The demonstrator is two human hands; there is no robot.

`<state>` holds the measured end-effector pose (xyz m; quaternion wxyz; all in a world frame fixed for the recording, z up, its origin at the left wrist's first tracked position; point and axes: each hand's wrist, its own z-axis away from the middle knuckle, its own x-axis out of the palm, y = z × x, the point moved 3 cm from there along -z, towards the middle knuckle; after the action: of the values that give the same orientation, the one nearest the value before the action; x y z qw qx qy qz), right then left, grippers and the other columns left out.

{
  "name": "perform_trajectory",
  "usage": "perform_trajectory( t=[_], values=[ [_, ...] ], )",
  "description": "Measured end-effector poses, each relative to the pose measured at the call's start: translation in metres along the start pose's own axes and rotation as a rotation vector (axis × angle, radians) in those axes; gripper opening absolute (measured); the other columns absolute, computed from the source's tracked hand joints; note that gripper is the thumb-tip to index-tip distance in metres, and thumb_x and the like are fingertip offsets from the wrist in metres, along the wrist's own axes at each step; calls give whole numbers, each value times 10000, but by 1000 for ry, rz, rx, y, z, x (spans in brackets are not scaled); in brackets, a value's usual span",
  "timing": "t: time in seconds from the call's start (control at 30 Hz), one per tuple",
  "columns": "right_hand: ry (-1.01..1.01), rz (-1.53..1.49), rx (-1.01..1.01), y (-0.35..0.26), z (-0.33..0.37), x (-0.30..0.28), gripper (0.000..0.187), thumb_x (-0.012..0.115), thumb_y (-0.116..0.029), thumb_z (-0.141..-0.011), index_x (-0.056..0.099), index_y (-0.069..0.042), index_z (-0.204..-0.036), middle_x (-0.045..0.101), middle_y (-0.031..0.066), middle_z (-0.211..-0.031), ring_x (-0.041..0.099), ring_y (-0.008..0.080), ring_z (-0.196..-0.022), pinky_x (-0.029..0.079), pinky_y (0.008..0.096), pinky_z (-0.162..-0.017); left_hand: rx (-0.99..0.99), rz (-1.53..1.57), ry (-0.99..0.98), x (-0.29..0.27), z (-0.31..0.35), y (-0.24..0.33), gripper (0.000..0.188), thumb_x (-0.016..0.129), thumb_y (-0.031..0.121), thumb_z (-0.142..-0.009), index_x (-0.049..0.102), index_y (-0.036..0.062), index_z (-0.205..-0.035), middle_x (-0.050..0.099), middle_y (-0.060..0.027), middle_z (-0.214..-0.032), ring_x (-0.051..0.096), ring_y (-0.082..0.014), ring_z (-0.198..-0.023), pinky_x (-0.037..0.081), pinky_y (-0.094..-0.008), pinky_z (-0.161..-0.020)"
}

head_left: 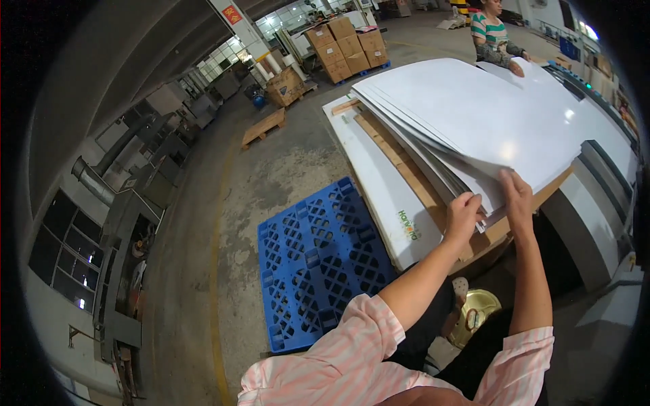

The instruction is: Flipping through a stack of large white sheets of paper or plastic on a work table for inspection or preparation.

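A stack of large, glossy white sheets [467,101] lies in front of me, its near corner lifted and fanned into layers. My right hand [516,196] pinches the near edge of the upper sheets, thumb on top. To its left, my left hand [464,215] is closed at the corner of the lower sheets, fingers curled in. Between the two hands the layers gape a little. Wooden strips [399,159] run under the stack's left side, on a white panel [386,196] with a green print.
A blue plastic pallet [318,254] lies on the floor to the left. Below my arms is a gold-coloured basin [489,302] with scissors [474,318]. Across the stack a co-worker [497,40] touches another sheet. Cartons [345,51] and a wooden pallet [264,127] stand farther back.
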<state>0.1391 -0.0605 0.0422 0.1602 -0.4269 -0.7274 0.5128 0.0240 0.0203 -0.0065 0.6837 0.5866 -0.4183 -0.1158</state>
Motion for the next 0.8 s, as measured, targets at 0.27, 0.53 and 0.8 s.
perform_trajectory(
  t=[0.27, 0.53, 0.8],
  values=[
    [175, -84, 3, -7, 4, -10, 237, 567, -236, -870, 646, -18, -919, 598, 23, -845, 513, 111, -789, 406, 255, -709, -30, 18, -36, 3, 0, -3, 178, 525, 167, -874, 552, -2, -826, 565, -58, -735, 551, -121, -616, 460, -243, -561],
    [-83, 580, -510, -29, 22, 1, 160, 598, -103, -777, 634, -20, -909, 624, 97, -967, 561, 270, -885, 443, 356, -757, -58, 150, 15, 6, 6, 12, 225, 436, 181, -914, 518, -12, -997, 611, -128, -876, 612, -176, -717, 518, -282, -613],
    [-74, 741, -676, -51, 27, 4, 378, 598, -28, -635, 610, -127, -1000, 573, 16, -1096, 566, 182, -814, 485, 297, -688, -2, 178, -45, -2, -1, 6, 206, 485, 156, -908, 531, -1, -1033, 587, -59, -901, 595, -143, -778, 508, -262, -649]
  ],
)
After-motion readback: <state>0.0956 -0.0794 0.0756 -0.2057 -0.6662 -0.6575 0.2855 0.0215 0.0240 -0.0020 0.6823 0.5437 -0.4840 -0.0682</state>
